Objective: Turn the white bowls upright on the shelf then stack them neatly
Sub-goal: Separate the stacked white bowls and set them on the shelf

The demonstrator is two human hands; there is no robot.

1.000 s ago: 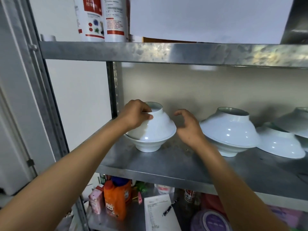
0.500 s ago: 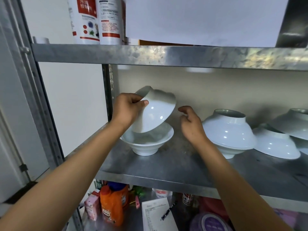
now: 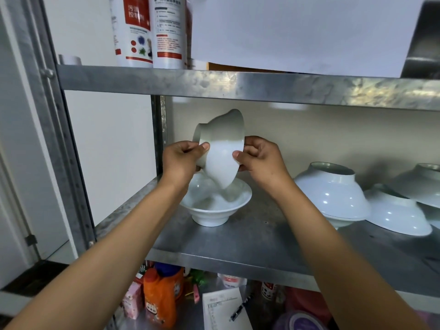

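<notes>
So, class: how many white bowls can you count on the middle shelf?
5 show: a tilted bowl held in both hands, an upright bowl beneath it, and three upside-down bowls to the right. More may sit beyond the right edge.

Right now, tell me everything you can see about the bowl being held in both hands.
The held bowl is plain glossy white, ceramic by its look, with a flared rim and a narrow foot ring. It is tipped on its side, foot toward the left, above the upright bowl on the shelf. The left hand grips its foot end; the right hand pinches its rim.
</notes>
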